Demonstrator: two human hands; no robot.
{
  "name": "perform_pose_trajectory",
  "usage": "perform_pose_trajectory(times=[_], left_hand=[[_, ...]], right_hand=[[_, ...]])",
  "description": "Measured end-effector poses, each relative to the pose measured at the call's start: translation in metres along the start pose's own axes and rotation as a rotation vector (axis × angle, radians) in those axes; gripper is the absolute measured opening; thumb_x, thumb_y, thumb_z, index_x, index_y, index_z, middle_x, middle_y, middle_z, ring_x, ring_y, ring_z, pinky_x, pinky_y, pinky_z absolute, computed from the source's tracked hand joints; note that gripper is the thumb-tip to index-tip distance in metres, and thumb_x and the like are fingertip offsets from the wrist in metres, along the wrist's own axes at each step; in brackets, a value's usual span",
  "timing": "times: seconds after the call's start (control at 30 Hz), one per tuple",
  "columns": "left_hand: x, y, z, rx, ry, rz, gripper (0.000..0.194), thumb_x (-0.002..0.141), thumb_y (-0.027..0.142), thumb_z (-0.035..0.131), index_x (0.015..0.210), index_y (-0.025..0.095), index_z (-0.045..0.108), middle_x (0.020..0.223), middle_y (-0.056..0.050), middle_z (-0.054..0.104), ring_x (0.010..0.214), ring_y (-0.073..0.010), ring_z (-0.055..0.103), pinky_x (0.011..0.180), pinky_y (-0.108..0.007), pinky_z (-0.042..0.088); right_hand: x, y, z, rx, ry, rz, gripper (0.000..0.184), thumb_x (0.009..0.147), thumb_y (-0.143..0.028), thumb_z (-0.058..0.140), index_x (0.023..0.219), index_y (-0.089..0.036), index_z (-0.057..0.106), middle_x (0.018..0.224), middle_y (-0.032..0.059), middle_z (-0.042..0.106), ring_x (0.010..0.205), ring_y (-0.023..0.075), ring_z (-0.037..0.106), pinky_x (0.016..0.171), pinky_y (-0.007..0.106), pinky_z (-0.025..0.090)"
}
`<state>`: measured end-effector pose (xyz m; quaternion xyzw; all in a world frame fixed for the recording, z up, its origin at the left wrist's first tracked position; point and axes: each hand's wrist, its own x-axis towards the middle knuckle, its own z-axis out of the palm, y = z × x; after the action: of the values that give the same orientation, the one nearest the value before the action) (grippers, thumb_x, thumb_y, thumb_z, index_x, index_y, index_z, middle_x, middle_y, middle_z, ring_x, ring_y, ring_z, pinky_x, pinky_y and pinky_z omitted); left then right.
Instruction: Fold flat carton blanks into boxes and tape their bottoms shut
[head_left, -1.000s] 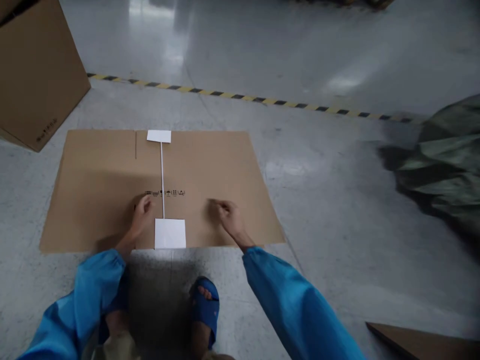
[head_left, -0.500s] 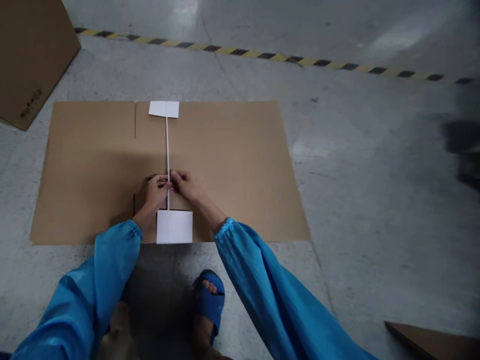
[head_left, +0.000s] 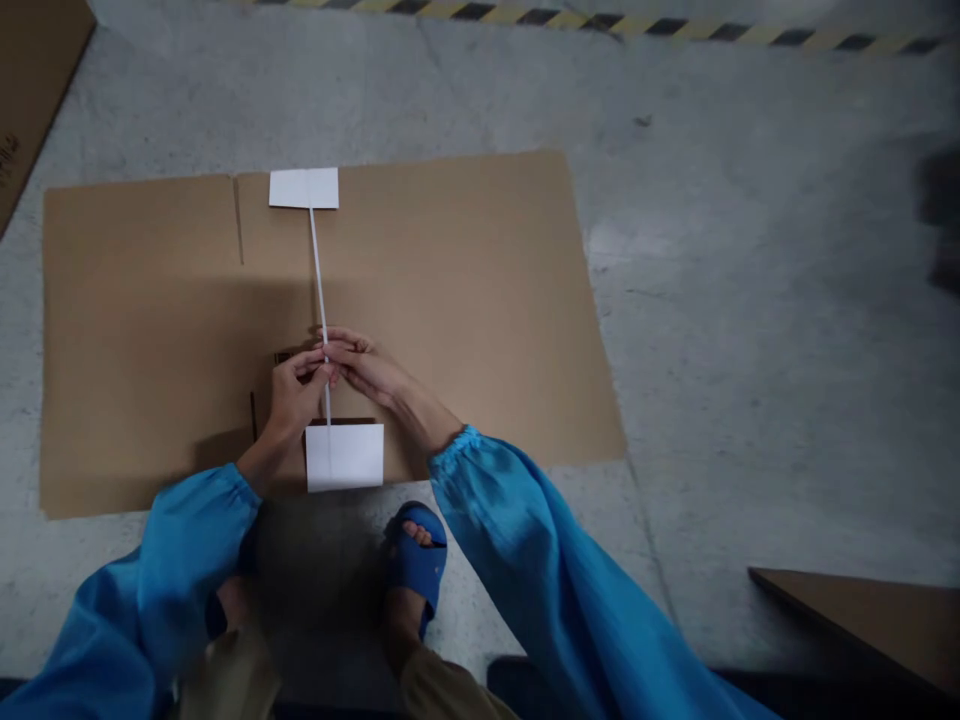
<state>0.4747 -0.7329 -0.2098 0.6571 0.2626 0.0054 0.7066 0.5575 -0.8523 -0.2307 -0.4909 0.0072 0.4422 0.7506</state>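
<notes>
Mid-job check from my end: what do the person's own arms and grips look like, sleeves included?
The left sleeve and right sleeve are loose, creased, bright blue fabric, each gathered into a ruffled cuff. No markings show on them. The left grip and right grip are both ungloved.

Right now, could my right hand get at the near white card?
Probably yes: your right hand is at the white strap, just beyond the near white card, and no hand covers that card.

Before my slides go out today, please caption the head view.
Left hand and right hand meet at the white strip over flat cardboard.
</notes>
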Motion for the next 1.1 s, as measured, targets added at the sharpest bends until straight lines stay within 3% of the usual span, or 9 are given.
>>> perform_pose_trajectory(times=[0.13,0.3,0.4,0.6,0.8,0.97,1.1], left_hand=[[-0.023,-0.009,-0.004,-0.061,-0.044,-0.033,0.025,0.082,0.032,0.075,0.098,0.012,0.071,0.081,-0.007,0.073,0.070,-0.0177,0.070,0.067,-0.028,0.058],[-0.026,-0.010,-0.003,-0.003,-0.024,0.027,0.012,0.084,0.021,0.070,0.093,0.013,0.069,0.075,-0.004,0.070,0.066,-0.0142,0.066,0.065,-0.024,0.055],[-0.022,-0.010,0.001,-0.002,-0.012,0.012,0.008,0.083,0.012,0.064,0.091,0.014,0.068,0.072,-0.001,0.068,0.062,-0.0121,0.064,0.062,-0.022,0.052],[-0.020,-0.017,0.006,0.004,0.005,0.032,0.008,0.087,0.015,0.064,0.092,0.013,0.070,0.074,-0.003,0.070,0.060,-0.0122,0.064,0.058,-0.020,0.051],[-0.016,-0.022,0.005,0.002,0.023,-0.049,0.011,0.087,0.018,0.068,0.095,0.012,0.073,0.086,-0.006,0.074,0.064,-0.0141,0.070,0.060,-0.022,0.056],[-0.012,-0.024,0.006,-0.041,0.037,-0.125,0.009,0.086,0.017,0.069,0.092,0.011,0.073,0.086,-0.007,0.075,0.066,-0.0157,0.071,0.063,-0.025,0.059],[-0.013,-0.024,0.006,-0.008,0.044,-0.093,0.007,0.085,0.016,0.070,0.088,0.012,0.073,0.084,-0.007,0.075,0.066,-0.0156,0.071,0.060,-0.023,0.057]], right_hand=[[-0.022,0.018,-0.006,-0.186,-0.009,-0.086,0.051,0.070,-0.040,0.084,0.116,-0.024,0.067,0.107,0.0042,0.074,0.096,0.0184,0.069,0.084,0.032,0.059],[-0.032,0.008,-0.009,-0.752,0.054,-0.438,0.038,0.091,-0.038,0.067,0.125,-0.022,0.068,0.119,0.0105,0.071,0.105,0.0226,0.067,0.098,0.043,0.055],[-0.031,-0.004,-0.012,-1.141,-0.031,-0.580,0.032,0.100,-0.031,0.056,0.127,-0.020,0.069,0.129,0.0131,0.067,0.122,0.0259,0.060,0.108,0.048,0.049],[-0.025,-0.022,-0.022,-1.640,-0.209,-0.634,0.037,0.103,-0.025,0.048,0.135,-0.015,0.064,0.131,0.0170,0.065,0.122,0.0277,0.058,0.104,0.046,0.051],[-0.019,-0.034,-0.024,-1.865,-0.366,-0.655,0.038,0.104,-0.020,0.044,0.136,-0.014,0.062,0.122,0.0169,0.067,0.116,0.0282,0.057,0.099,0.046,0.050],[-0.017,-0.036,-0.025,-1.902,-0.441,-0.707,0.036,0.103,-0.018,0.044,0.134,-0.015,0.063,0.118,0.0152,0.068,0.112,0.0271,0.057,0.095,0.044,0.049],[-0.017,-0.037,-0.023,-1.935,-0.461,-0.709,0.034,0.104,-0.018,0.043,0.127,-0.014,0.066,0.115,0.0148,0.068,0.110,0.0267,0.058,0.092,0.042,0.049]])
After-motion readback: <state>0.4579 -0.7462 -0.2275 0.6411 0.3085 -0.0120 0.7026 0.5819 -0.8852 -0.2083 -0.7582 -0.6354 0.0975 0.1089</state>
